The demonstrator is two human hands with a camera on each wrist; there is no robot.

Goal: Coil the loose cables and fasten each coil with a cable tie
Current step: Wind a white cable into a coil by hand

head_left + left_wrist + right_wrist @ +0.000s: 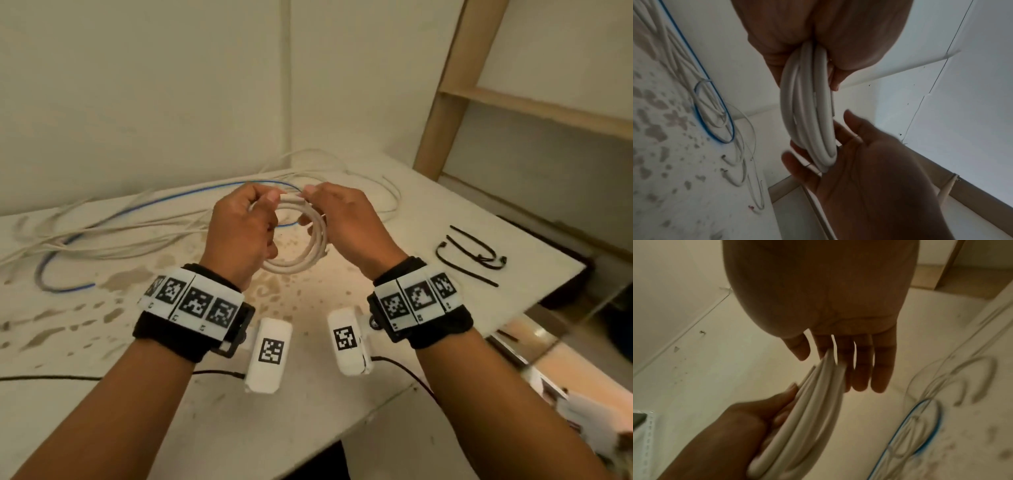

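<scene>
A white table fills the lower part of the head view, its top marked with brownish blotches and specks that spread from the middle toward the left edge. It stands in a corner formed by two plain off-white walls, which meet along a vertical seam above the far end of the tabletop. On the right, a pale wooden frame leans or stands against the wall, with a horizontal rail running off to the right. The light is warm and dim, brightest on the tabletop's centre. Below the table's right edge lies a darker, blurred area that cannot be made out.
</scene>
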